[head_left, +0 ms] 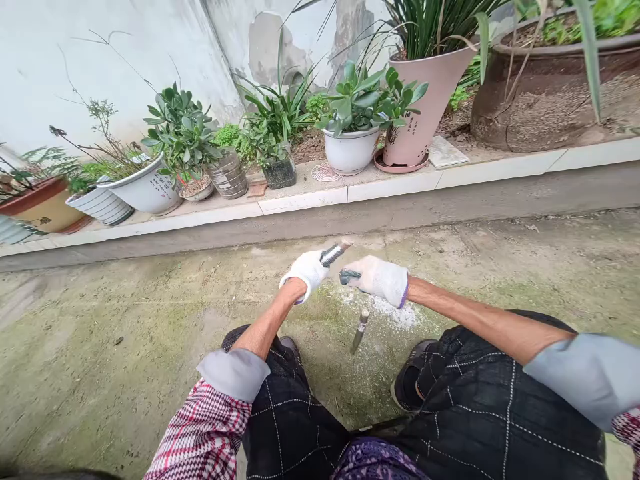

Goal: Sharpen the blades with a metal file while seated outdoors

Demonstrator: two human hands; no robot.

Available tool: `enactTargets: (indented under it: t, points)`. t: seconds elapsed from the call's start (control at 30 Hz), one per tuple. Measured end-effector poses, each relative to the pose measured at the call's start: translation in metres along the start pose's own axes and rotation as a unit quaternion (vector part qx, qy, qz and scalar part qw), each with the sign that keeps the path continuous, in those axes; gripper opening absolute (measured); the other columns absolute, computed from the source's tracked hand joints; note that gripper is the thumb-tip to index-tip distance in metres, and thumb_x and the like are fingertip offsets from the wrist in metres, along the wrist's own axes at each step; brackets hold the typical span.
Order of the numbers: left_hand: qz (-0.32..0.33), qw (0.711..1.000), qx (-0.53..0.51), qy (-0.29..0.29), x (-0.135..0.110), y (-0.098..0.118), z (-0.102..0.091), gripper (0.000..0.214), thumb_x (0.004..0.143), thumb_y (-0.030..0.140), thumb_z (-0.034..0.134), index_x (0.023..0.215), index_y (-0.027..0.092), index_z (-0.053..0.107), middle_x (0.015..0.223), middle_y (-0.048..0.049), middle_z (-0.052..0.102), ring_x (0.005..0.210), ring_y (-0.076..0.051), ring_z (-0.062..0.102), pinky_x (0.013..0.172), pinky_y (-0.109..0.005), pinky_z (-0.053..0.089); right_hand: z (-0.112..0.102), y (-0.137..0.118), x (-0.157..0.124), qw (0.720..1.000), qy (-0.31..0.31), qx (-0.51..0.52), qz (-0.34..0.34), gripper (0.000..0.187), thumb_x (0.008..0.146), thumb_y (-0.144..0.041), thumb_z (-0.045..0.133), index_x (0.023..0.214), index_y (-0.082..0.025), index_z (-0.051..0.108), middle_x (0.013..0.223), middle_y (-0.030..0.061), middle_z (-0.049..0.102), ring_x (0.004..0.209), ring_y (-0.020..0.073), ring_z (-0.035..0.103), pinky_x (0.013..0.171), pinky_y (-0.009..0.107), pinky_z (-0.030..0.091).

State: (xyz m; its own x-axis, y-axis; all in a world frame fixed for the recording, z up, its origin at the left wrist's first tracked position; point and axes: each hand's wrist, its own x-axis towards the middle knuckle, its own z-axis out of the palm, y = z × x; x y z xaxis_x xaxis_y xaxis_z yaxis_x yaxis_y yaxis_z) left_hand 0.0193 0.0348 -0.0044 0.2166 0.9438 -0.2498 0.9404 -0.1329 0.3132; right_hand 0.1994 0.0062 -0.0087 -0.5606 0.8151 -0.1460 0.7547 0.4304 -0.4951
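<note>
My left hand (307, 272), in a white glove, is closed around a short rod-like piece (334, 254). Silvery ridged wrapping covers the piece, and its brownish tip points up to the right. Beside it, a small gap away, my right hand (375, 277) wears a pale glove with dark grey fingertips and a purple cuff edge. Its fingers are curled together, and whatever they may hold is hidden. Below the hands, a second short rod (360, 331) with a pale top and a silvery band is on the ground. White flakes or powder (397, 312) are scattered beside it.
A tile-edged ledge (305, 200) runs across in front, bearing several potted plants, among them a white pot (351, 151) and a tall pink pot (425, 100). My shoes (413, 377) flank the second rod on mossy concrete (150, 347). A peeling white wall (165, 47) stands behind.
</note>
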Motion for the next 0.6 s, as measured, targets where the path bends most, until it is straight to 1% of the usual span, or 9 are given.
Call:
enactTargets:
  t: [0.07, 0.13, 0.2, 0.3, 0.37, 0.47, 0.53, 0.6]
  points:
    - [0.012, 0.996, 0.093, -0.001, 0.005, -0.004, 0.006, 0.025, 0.088, 0.023, 0.051, 0.107, 0.021, 0.068, 0.093, -0.0085, 0.073, 0.086, -0.021, 0.069, 0.077, -0.030, 0.052, -0.002, -0.010, -0.004, 0.998, -0.014, -0.062, -0.015, 0.021, 0.086, -0.024, 0.049, 0.083, -0.017, 0.069, 0.077, 0.0046, 0.069, 0.066, 0.0140, 0.056, 0.060, 0.025, 0.034]
    - [0.025, 0.982, 0.190, -0.008, 0.006, -0.006, 0.016, 0.028, 0.089, 0.019, 0.048, 0.108, 0.020, 0.067, 0.094, -0.0115, 0.072, 0.089, -0.024, 0.070, 0.078, -0.034, 0.053, -0.003, -0.015, -0.006, 0.993, -0.041, -0.110, -0.008, 0.023, 0.086, -0.025, 0.049, 0.086, -0.017, 0.071, 0.080, 0.0068, 0.070, 0.068, 0.0159, 0.059, 0.059, 0.026, 0.034]
    - [0.056, 0.963, 0.262, -0.039, 0.004, -0.004, 0.029, 0.029, 0.088, 0.014, 0.047, 0.107, 0.018, 0.068, 0.094, -0.0141, 0.072, 0.091, -0.028, 0.070, 0.077, -0.038, 0.054, -0.004, -0.014, -0.004, 0.989, -0.070, -0.128, 0.006, 0.021, 0.084, -0.027, 0.053, 0.090, -0.018, 0.072, 0.079, 0.0075, 0.070, 0.067, 0.0171, 0.060, 0.058, 0.026, 0.035]
    - [0.124, 0.934, 0.317, -0.111, -0.003, 0.003, 0.050, 0.025, 0.086, 0.011, 0.051, 0.099, 0.015, 0.071, 0.090, -0.0159, 0.072, 0.091, -0.030, 0.070, 0.077, -0.040, 0.055, -0.003, -0.002, 0.001, 0.985, -0.107, -0.134, 0.024, 0.020, 0.071, -0.026, 0.065, 0.088, -0.020, 0.073, 0.072, 0.0061, 0.069, 0.063, 0.0187, 0.061, 0.055, 0.026, 0.035]
    - [0.163, 0.922, 0.327, -0.131, -0.007, 0.008, 0.059, 0.023, 0.086, 0.011, 0.052, 0.100, 0.015, 0.071, 0.088, -0.0161, 0.072, 0.091, -0.030, 0.070, 0.078, -0.040, 0.055, -0.001, 0.010, 0.005, 0.983, -0.122, -0.134, 0.036, 0.020, 0.068, -0.024, 0.065, 0.086, -0.021, 0.074, 0.071, 0.0051, 0.069, 0.062, 0.0191, 0.061, 0.054, 0.026, 0.035]
    - [0.199, 0.916, 0.322, -0.134, -0.009, 0.013, 0.060, 0.025, 0.086, 0.012, 0.052, 0.103, 0.018, 0.070, 0.084, -0.0142, 0.072, 0.088, -0.031, 0.071, 0.076, -0.042, 0.055, 0.003, 0.029, 0.010, 0.990, -0.111, -0.081, 0.043, 0.026, 0.071, -0.018, 0.056, 0.087, -0.022, 0.075, 0.074, 0.0027, 0.070, 0.064, 0.0168, 0.060, 0.055, 0.024, 0.036]
    - [0.204, 0.917, 0.316, -0.135, -0.010, 0.014, 0.053, 0.027, 0.086, 0.013, 0.051, 0.105, 0.019, 0.069, 0.080, -0.0128, 0.071, 0.084, -0.031, 0.071, 0.074, -0.043, 0.055, 0.006, 0.040, 0.013, 0.995, -0.093, -0.020, 0.041, 0.029, 0.072, -0.016, 0.052, 0.089, -0.020, 0.075, 0.075, 0.0014, 0.070, 0.064, 0.0148, 0.059, 0.056, 0.023, 0.037]
    - [0.200, 0.924, 0.304, -0.116, -0.012, 0.015, 0.043, 0.030, 0.087, 0.015, 0.049, 0.110, 0.020, 0.067, 0.079, -0.0120, 0.071, 0.081, -0.030, 0.071, 0.072, -0.042, 0.055, 0.007, 0.047, 0.016, 0.996, -0.075, 0.038, 0.040, 0.031, 0.072, -0.016, 0.051, 0.092, -0.019, 0.074, 0.075, 0.0009, 0.070, 0.063, 0.0135, 0.058, 0.057, 0.022, 0.039]
